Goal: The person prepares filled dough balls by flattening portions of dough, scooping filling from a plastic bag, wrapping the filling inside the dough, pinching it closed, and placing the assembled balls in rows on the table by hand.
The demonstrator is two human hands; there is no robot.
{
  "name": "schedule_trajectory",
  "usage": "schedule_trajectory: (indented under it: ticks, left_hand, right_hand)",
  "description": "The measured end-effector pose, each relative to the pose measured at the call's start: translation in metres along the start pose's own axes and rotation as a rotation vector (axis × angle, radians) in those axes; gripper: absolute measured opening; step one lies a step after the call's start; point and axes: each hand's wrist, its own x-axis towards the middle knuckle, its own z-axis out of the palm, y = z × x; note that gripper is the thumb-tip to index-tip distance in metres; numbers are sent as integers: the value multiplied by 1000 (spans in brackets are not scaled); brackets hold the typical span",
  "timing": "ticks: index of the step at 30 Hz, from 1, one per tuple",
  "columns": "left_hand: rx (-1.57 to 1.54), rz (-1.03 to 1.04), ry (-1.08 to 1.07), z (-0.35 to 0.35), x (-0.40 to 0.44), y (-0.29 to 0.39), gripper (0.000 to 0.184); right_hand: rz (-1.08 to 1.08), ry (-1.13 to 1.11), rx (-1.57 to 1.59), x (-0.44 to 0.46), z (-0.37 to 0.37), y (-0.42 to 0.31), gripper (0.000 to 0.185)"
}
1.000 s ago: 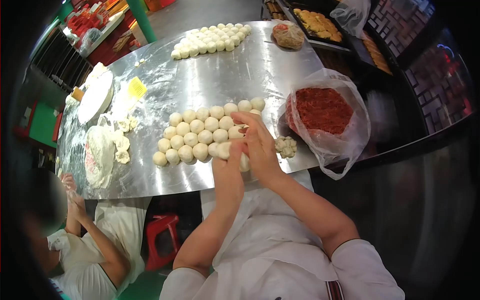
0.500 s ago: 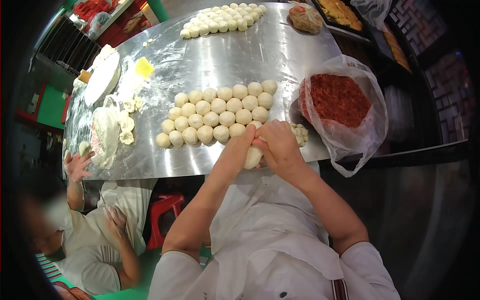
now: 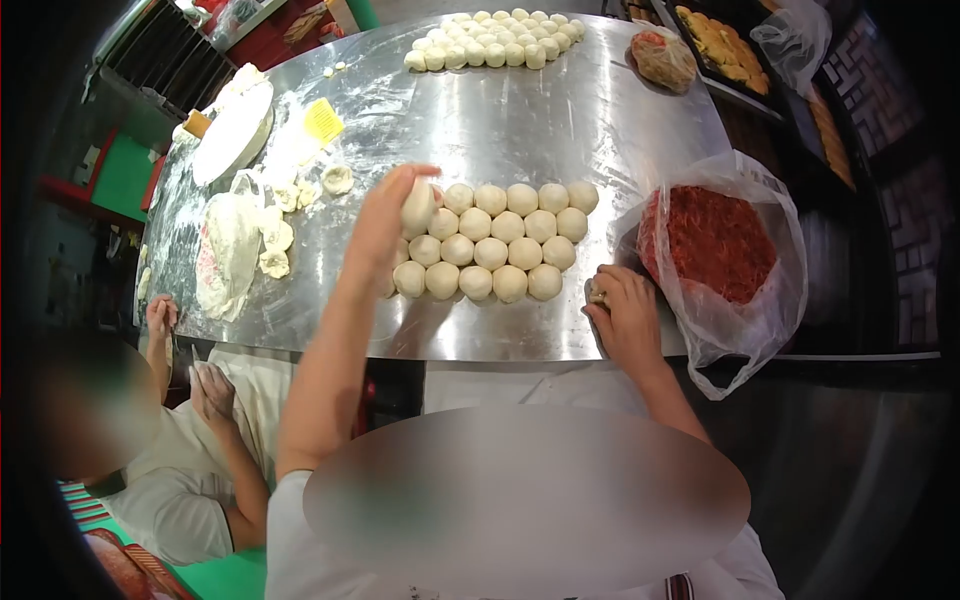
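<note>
Clock centre is the near block of dough balls (image 3: 490,253), 12 pointing away from you. At 8 o'clock a co-worker's hands (image 3: 212,395) are up just off the counter (image 3: 390,105). At 9 there's a floury bag (image 3: 222,262) with loose dough lumps (image 3: 276,237) beside it, unshaped by the look of them. Around 10 you've got the white round board (image 3: 235,132), the yellow card (image 3: 323,121) and one round dough piece (image 3: 337,180) sitting on its own.

Your left hand (image 3: 382,215) is between 9 and 10, grip part-closed around a smooth ball (image 3: 418,208). Can't tell if that ball touches the counter. The near block is packed in about four rows, and I'd call those shaped and placed, though your arm hides its left end. Straight up at 12 is another big batch (image 3: 495,42), also lined up.

At 4, your right hand (image 3: 628,312) has its fingers bent over some small lumps (image 3: 597,293); can't tell how tightly the grip is closed, or whether it has hold of any. At 3 the open bag (image 3: 770,310) has plenty of red mix (image 3: 718,243) left. So loads done imo, but that one in your left hand isn't let go, and there's loose dough and mix left over.
</note>
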Motion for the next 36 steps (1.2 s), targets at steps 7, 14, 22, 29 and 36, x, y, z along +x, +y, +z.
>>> schedule_trajectory:
  ticks: [7, 14, 22, 29, 36]
  left_hand:
    - [778, -124, 27, -33, 95, -2, 48]
    - [1025, 239, 95, -94, 118, -45, 51]
    - [1504, -177, 515, -168, 123, -46, 42]
    - [1032, 196, 493, -156, 110, -59, 34]
    - [-18, 48, -166, 6, 46, 18, 30]
  right_hand:
    - [-2, 34, 27, -2, 6, 5, 36]
    - [11, 34, 23, -3, 7, 6, 43]
    - [-118, 59, -45, -3, -6, -19, 57]
    - [8, 81, -290, 43, -150, -9, 29]
    - [289, -390, -338, 57, -151, 64, 77]
